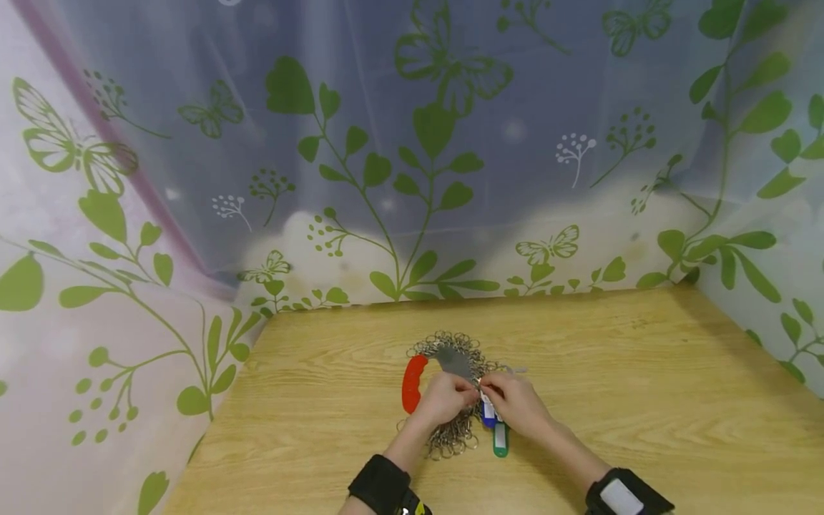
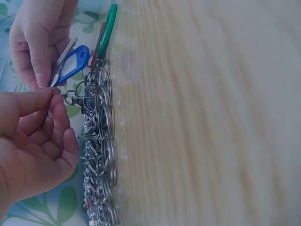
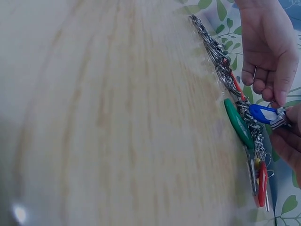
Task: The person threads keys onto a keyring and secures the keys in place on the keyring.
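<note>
Over a pile of metal key rings and clasps, both hands meet at the fingertips. My left hand pinches a thin metal ring between thumb and index finger, the other fingers curled loosely. Silver keys beside a blue key tag with a white label are pinched by my right hand. Near them lies a green key tag. In the right wrist view a red key tag lies beside more keys. The fingers partly hide the ring.
A red curved handle with finger grooves lies at the pile's left, next to a dark grey flat piece. Wood-grain tabletop surrounds the pile. A curtain with leaves and butterflies hangs behind and at both sides.
</note>
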A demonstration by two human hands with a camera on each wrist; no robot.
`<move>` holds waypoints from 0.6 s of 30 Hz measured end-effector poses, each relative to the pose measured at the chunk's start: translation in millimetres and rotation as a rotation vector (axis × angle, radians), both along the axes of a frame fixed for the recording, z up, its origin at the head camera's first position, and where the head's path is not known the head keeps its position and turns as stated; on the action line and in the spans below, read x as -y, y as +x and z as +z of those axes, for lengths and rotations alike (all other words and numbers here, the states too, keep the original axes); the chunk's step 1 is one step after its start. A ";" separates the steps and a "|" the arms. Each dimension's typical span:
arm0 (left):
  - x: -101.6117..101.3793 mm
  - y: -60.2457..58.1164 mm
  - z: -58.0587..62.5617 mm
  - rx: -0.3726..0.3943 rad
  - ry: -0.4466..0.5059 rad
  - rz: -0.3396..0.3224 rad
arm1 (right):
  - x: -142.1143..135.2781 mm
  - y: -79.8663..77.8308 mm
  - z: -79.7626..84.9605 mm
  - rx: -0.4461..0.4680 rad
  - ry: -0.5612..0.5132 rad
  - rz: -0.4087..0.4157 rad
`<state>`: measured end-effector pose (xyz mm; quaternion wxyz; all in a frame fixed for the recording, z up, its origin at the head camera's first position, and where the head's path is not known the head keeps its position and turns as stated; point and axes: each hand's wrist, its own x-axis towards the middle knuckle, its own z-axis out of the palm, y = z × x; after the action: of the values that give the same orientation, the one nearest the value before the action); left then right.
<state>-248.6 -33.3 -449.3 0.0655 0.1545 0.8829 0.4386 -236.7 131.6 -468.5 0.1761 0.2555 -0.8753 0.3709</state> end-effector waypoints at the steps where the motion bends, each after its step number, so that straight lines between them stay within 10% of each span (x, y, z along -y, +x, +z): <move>1: -0.4 -0.1 -0.2 0.001 -0.001 0.003 | -0.3 0.3 -0.5 -0.016 0.005 0.005; 7: -0.5 0.0 -0.1 0.001 0.008 0.017 | -0.3 1.0 -3.8 -0.092 0.025 0.027; 18: 4.8 0.4 1.8 -0.033 -0.047 -0.083 | 0.6 -0.8 2.7 0.123 -0.047 -0.096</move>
<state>-248.1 -38.1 -447.5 0.0725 0.1969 0.8866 0.4121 -237.6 131.0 -465.8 0.1453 0.1857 -0.8868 0.3975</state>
